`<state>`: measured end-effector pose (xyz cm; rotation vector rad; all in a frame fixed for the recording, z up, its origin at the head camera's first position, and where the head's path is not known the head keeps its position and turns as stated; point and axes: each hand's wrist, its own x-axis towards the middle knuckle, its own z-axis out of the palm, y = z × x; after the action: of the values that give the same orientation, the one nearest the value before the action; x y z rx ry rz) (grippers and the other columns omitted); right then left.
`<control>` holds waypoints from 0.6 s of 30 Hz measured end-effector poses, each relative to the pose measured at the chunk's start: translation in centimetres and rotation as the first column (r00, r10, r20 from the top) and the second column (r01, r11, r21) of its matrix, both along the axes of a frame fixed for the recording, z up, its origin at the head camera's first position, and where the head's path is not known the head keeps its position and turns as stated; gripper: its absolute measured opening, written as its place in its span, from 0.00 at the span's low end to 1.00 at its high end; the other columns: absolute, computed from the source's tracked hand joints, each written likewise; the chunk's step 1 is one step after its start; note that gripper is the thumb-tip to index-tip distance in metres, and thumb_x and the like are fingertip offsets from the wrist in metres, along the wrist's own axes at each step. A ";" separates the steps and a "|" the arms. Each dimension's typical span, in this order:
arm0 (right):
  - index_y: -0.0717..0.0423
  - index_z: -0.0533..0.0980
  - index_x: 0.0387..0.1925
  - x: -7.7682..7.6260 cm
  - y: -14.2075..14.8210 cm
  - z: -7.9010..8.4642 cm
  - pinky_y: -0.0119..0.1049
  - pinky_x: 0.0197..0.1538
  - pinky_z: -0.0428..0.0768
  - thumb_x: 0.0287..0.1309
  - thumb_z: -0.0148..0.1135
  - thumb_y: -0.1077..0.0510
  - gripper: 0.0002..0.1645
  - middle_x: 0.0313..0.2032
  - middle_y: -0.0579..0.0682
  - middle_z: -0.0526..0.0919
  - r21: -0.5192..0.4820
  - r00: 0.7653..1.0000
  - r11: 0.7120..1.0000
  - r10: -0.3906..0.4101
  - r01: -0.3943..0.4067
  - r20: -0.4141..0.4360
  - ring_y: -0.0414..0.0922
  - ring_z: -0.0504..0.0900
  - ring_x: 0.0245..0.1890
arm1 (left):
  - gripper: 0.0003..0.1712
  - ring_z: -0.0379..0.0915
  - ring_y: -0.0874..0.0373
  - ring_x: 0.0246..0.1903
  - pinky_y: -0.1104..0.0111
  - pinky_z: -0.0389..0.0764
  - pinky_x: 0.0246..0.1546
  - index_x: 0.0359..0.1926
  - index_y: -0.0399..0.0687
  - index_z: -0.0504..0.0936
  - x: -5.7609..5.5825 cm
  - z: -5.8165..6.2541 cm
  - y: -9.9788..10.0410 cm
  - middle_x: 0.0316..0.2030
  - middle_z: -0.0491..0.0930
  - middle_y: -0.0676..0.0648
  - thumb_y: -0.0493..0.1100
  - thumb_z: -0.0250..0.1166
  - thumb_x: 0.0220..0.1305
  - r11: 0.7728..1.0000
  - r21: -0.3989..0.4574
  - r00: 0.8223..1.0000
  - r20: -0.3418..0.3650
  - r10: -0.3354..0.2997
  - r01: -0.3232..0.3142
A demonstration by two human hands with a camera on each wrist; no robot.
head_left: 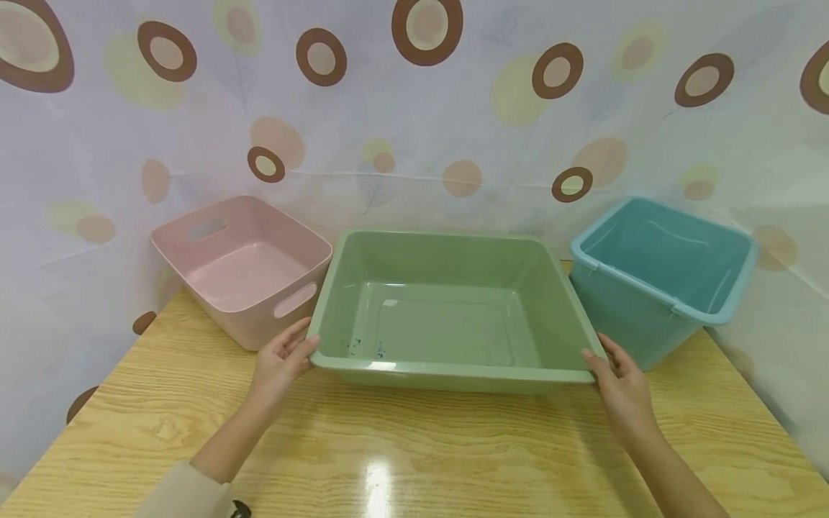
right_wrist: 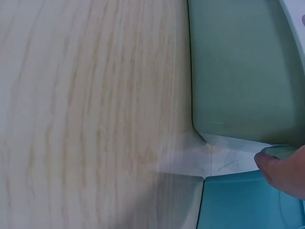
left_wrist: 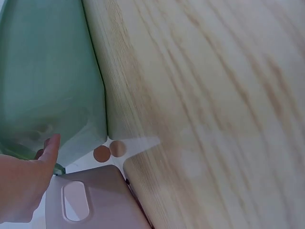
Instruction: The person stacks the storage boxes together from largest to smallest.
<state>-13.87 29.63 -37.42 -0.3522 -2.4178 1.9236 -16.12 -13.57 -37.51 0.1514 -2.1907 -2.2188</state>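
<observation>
Pale wood-grain table [head_left: 414,446] carries three tubs in a row, and the green basin [head_left: 447,316], the widest, sits in the middle with its long axis running left to right, between the pink bin [head_left: 242,277] and the teal bin [head_left: 660,277]. The basin lies straight ahead of both hands, equally near: the left hand [head_left: 281,360] touches its near-left corner, the right hand [head_left: 618,381] its near-right corner, fingers nearly straight against the rim, not clenched.

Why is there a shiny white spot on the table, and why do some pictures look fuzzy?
Head view: lamp glare on the glossy wooden table, everything sharp. Both wrist views: wood grain smeared and soft, green tub close and hazy.
</observation>
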 end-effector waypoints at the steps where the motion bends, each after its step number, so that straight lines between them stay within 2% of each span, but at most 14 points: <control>1: 0.53 0.44 0.72 0.0 0.1 0.0 0.14 0.44 0.72 0.64 0.49 0.41 0.44 0.60 0.42 0.67 0.011 1.000 1.000 0.004 -0.004 0.002 0.23 0.71 0.46 | 0.28 0.77 0.74 0.35 0.77 0.80 0.40 0.66 0.37 0.61 0.0 0.0 -0.1 0.60 0.66 0.29 0.34 0.52 0.65 1.000 -0.004 1.000 -0.001 -0.002 0.002; 4: 0.54 0.44 0.72 0.2 0.0 0.2 0.14 0.52 0.68 0.64 0.47 0.42 0.43 0.70 0.55 0.53 0.051 1.000 0.999 0.001 -0.001 -0.013 0.33 0.66 0.60 | 0.28 0.77 0.75 0.36 0.76 0.80 0.42 0.66 0.37 0.60 0.1 0.0 -0.5 0.59 0.68 0.31 0.35 0.52 0.66 1.000 -0.002 1.000 -0.006 -0.015 0.015; 5: 0.54 0.45 0.72 0.3 0.0 0.3 0.14 0.54 0.66 0.65 0.47 0.42 0.43 0.72 0.57 0.48 0.073 1.000 0.997 -0.002 0.003 -0.021 0.37 0.62 0.64 | 0.28 0.77 0.74 0.36 0.75 0.80 0.42 0.66 0.36 0.60 0.1 0.0 -0.7 0.57 0.71 0.34 0.36 0.53 0.66 1.000 -0.001 1.000 -0.010 -0.018 0.018; 7: 0.55 0.45 0.72 0.4 -0.3 0.5 0.14 0.56 0.65 0.65 0.47 0.43 0.41 0.72 0.58 0.47 0.089 0.999 0.996 -0.019 0.023 -0.045 0.43 0.55 0.69 | 0.28 0.77 0.74 0.37 0.74 0.81 0.42 0.66 0.36 0.60 0.2 -0.1 -1.0 0.50 0.78 0.44 0.37 0.53 0.66 1.000 0.007 1.000 -0.018 -0.022 0.022; 11: 0.56 0.45 0.72 0.9 -0.8 0.9 0.21 0.67 0.57 0.66 0.45 0.44 0.41 0.72 0.54 0.44 0.148 0.995 0.987 -0.052 0.065 -0.091 0.46 0.47 0.72 | 0.28 0.78 0.72 0.37 0.71 0.81 0.42 0.65 0.34 0.60 0.5 -0.3 -1.6 0.36 0.79 0.66 0.38 0.53 0.66 0.999 0.027 0.999 -0.041 -0.033 0.034; 15: 0.56 0.44 0.72 1.3 -1.5 1.4 0.34 0.73 0.44 0.67 0.46 0.46 0.40 0.73 0.52 0.40 0.157 0.990 0.983 -0.072 0.092 -0.125 0.47 0.38 0.73 | 0.29 0.78 0.72 0.39 0.70 0.81 0.43 0.65 0.33 0.60 0.7 -0.4 -2.2 0.36 0.79 0.69 0.41 0.54 0.67 0.999 0.018 0.998 -0.050 -0.044 0.045; 18: 0.56 0.46 0.72 1.5 -2.1 1.8 0.31 0.72 0.45 0.67 0.47 0.48 0.39 0.72 0.52 0.41 0.142 0.985 0.984 -0.087 0.109 -0.149 0.46 0.39 0.73 | 0.29 0.78 0.71 0.40 0.71 0.81 0.44 0.65 0.34 0.60 0.9 -0.5 -2.8 0.39 0.78 0.70 0.44 0.54 0.68 0.999 -0.009 0.998 -0.048 -0.046 0.046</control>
<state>-12.36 27.57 -35.65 -0.3102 -2.3860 1.6552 -15.19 -16.40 -37.97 0.0472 -2.1997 -2.2121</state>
